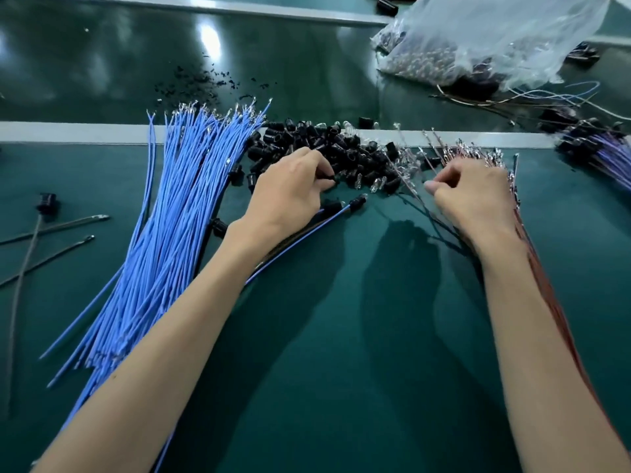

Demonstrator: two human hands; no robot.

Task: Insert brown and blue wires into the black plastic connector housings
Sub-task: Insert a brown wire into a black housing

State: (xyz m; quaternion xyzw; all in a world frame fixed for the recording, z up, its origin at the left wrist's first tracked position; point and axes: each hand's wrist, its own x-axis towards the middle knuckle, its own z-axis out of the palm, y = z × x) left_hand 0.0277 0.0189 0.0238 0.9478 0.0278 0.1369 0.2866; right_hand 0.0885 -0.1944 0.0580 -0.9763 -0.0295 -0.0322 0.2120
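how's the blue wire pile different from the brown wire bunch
The blue wires fan out wide, left of the left arm. The brown wires run in a narrow bunch along the right forearm, partly hidden by it. The right hand curls its fingers into the brown wires' tips, while no hand is at the blue wires' tips. Both lie on the green mat, metal ends pointing toward the black housings.

no readable text — no labels, no numbers
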